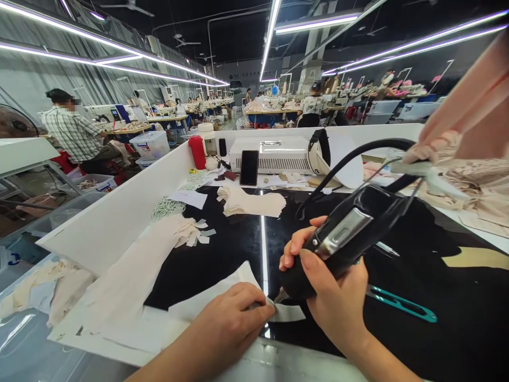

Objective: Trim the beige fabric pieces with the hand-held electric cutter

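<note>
My right hand (338, 302) is wrapped round a black handheld power tool (338, 239) with a metal plate on its side and a cable at its upper end. The tool tilts down to the left, and its pointed metal tip meets a white fabric piece (214, 292) on the glossy black work surface (338, 339). Pressed together, the fingers of my left hand (234, 321) hold that fabric down right beside the tip. A narrow pale strip (290, 313) sticks out to the right from under the tip. Teal thread snips (409, 306) lie right of my right hand.
Cream fabric stacks lie at the back (254, 204) and left (135, 260), near pale green cord (169, 208). Behind stand a phone (248, 167) and a white vented box (274, 154). Pink cloth (469, 106) hangs upper right, beside the tool's cable (338, 164).
</note>
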A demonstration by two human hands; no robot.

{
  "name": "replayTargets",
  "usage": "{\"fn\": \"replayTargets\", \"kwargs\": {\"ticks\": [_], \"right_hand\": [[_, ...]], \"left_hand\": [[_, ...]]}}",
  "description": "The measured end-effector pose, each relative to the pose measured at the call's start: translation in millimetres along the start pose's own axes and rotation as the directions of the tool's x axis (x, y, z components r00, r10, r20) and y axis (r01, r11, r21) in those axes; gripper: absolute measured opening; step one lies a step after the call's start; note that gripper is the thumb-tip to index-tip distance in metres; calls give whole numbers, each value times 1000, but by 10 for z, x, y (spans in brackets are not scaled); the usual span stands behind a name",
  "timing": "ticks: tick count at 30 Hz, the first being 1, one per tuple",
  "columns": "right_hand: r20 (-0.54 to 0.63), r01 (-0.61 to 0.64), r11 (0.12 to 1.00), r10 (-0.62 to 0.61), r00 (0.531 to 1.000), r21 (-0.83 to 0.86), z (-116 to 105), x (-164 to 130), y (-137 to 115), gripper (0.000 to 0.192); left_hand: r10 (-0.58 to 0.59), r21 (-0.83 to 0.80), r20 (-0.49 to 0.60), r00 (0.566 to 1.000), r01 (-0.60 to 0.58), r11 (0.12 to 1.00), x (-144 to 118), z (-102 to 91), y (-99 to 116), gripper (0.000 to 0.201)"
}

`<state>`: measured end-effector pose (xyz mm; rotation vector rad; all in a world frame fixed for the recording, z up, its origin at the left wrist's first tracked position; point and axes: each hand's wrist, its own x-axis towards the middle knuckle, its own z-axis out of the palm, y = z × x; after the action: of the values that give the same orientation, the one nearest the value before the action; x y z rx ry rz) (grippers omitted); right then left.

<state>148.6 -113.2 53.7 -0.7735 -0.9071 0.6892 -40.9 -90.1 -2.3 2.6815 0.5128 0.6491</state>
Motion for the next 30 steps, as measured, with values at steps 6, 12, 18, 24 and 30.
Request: {"fn": "replayTargets", "kwargs": {"ticks": [6, 12, 18, 24, 30], "right_hand": [[-18, -2, 1000, 2, 1000, 8, 64, 34, 0, 34], [2, 0, 1000, 0, 1000, 19, 105, 38, 41, 35], [-6, 0, 1000, 1, 1000, 13, 127, 53, 40, 34], [3, 3, 1000, -3, 1000, 29, 154, 62, 84, 37], [12, -5, 1000, 4, 1000, 13, 150, 91, 83, 37]], "left_hand": [[-1, -13, 1, 1000, 1, 1000, 17, -9, 15, 25], [-12, -13, -17, 1000, 12, 1000, 24, -5, 33, 24], [-21, -25, -23, 1000, 20, 999, 10, 10, 32, 24], [-19, -36, -30, 999, 18, 999, -1, 17, 26, 25], [-32, -87, -26, 999, 30, 996, 6, -9, 4, 24]]}}
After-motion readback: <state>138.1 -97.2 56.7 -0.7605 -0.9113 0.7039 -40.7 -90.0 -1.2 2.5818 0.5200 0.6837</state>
